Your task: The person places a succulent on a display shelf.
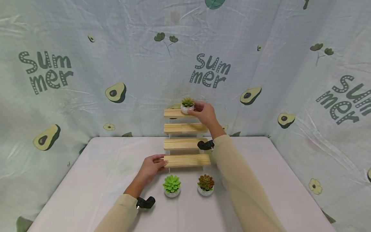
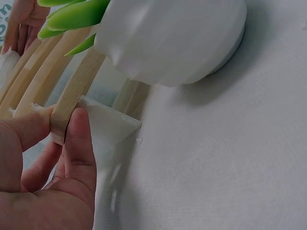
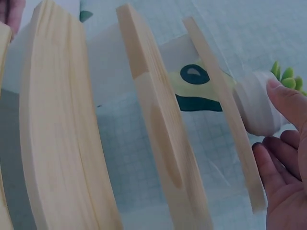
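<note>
A tiered wooden stand (image 1: 186, 144) with several pale slats rises in the middle of the table. On its top slat sits a small succulent (image 1: 187, 102) in a white pot (image 3: 257, 103). My right hand (image 1: 205, 113) holds that pot from its right side, thumb and fingers around it. Down at the lowest slat (image 2: 76, 88), my left hand (image 1: 151, 167) pinches the left end between thumb and fingers. Before the stand, a bright green succulent (image 1: 172, 184) and a reddish-brown succulent (image 1: 205, 183) stand in white pots on the table.
A pale cloth covers the table (image 1: 116, 161). Behind and at both sides hangs a printed curtain (image 1: 150, 71) with avocados and lettering, close behind the stand. The right forearm (image 1: 240, 174) reaches across beside the stand's right edge.
</note>
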A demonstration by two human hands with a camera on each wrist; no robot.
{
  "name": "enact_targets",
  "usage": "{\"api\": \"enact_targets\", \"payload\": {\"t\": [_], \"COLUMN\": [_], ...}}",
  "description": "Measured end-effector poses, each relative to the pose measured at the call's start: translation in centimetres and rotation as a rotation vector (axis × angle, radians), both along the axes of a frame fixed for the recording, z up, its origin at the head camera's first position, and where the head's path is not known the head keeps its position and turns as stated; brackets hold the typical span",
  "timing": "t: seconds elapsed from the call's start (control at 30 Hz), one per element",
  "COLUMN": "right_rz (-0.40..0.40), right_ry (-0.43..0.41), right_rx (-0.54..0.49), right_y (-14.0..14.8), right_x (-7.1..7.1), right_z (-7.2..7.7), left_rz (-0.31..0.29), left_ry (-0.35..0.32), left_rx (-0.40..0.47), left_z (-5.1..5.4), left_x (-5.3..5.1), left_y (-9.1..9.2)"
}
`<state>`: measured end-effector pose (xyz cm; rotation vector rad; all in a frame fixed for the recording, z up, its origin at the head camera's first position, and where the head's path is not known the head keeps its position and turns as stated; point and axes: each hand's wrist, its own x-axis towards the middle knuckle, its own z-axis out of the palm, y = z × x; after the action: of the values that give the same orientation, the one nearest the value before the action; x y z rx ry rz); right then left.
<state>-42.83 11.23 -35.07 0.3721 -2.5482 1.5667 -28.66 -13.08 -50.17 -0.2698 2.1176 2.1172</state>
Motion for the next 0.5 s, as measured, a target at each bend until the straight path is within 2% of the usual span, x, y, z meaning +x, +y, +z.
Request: {"api": "enact_targets", "payload": {"t": [0.13, 0.3, 0.5], "right_rz": [0.004, 0.019, 0.023], "right_ry": [0.042, 0.105, 0.114], "right_rx": [-0.003, -0.029, -0.076], "right_y": [1.1, 2.9, 5.2], "right_x": [0.8, 2.4, 4.7], "right_z": [0.1, 0.1, -0.5], "left_rz": [-0.011, -0.010, -0.028], "left_ry": [0.006, 0.004, 0.008], "left_rx": [0.004, -0.018, -0.004], "left_z": [0.1, 0.1, 0.1], "left_x": [0.0, 0.0, 0.1], "left_y": [-0.2, -0.3, -0.4]}}
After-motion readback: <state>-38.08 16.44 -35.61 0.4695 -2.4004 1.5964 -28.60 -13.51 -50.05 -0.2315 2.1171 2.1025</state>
